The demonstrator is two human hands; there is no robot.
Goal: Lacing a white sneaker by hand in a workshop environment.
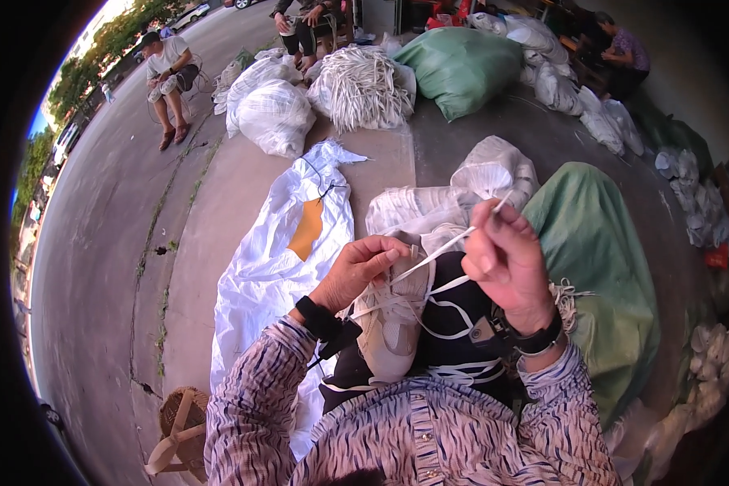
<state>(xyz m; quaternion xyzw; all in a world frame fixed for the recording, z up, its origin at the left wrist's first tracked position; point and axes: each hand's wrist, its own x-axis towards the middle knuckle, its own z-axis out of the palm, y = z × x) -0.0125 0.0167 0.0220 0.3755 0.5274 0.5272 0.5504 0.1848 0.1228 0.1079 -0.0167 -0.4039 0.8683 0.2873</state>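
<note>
Lacing: draw lace [444,249] evenly, untwisted.
Right hand [506,257]: pinching lace.
Left hand [360,271]: seemingly gripping shoe [392,332] beneath; contact partly hidden.

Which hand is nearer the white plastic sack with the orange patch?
Left. The left hand is at the beige mesh shoe, just right of the sack; the right hand is farther right, holding a flat white lace.
</note>
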